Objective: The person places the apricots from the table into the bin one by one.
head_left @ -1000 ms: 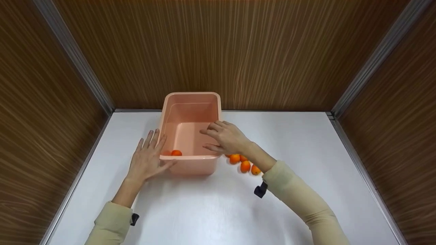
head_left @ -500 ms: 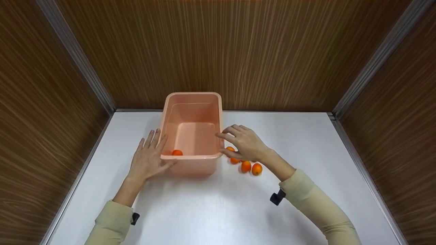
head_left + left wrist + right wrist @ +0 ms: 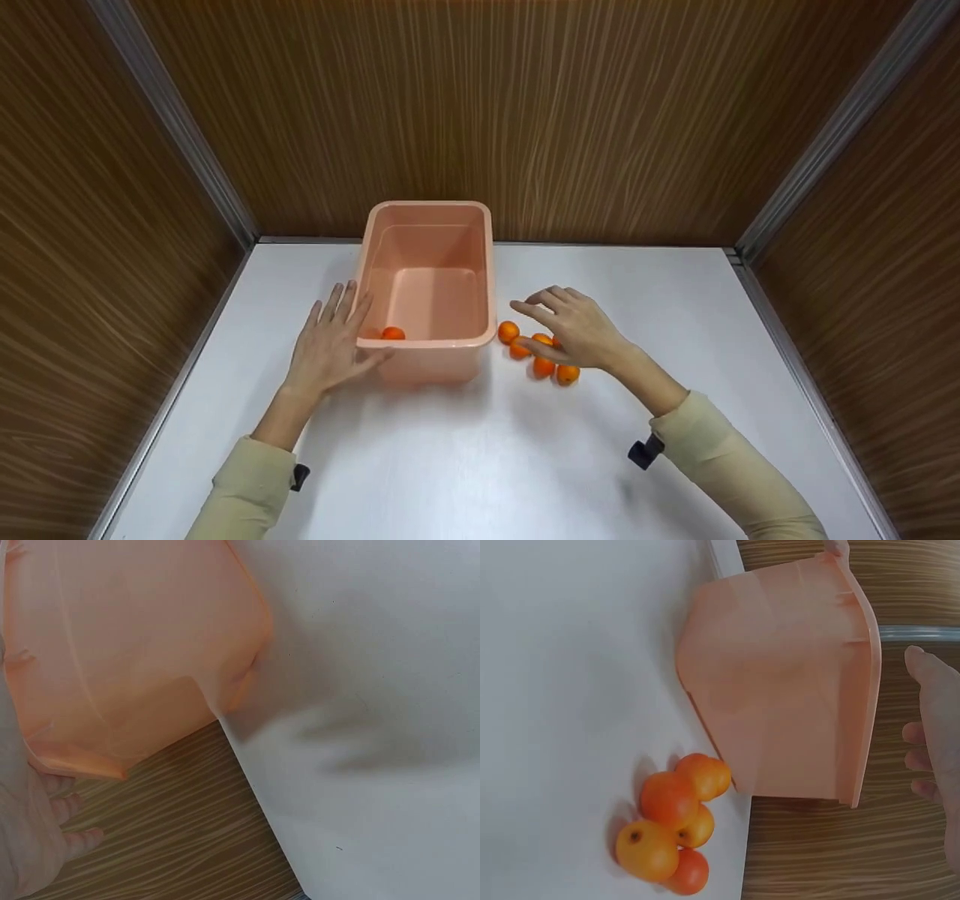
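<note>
The left hand [image 3: 328, 352] lies flat with its fingers spread and straight, pressed against the left wall and near left corner of the pink tub [image 3: 427, 217], the thumb reaching along the tub's near wall. The tub stands upright on the white worktop [image 3: 480, 465], its far end close to the wood-grain back wall [image 3: 525, 112]. Inside the tub, one small orange fruit [image 3: 393, 333] sits in the near left corner, just beside the left hand's fingertips.

Just right of the tub's near right corner, a cluster of small orange fruits [image 3: 525, 349] lies on the worktop; the right wrist view shows five of them bunched and touching [image 3: 676, 829]. The right hand [image 3: 577, 334] is over the right side of this cluster, fingers loosely spread and relaxed, holding nothing; whether its fingertips touch a fruit cannot be told.
</note>
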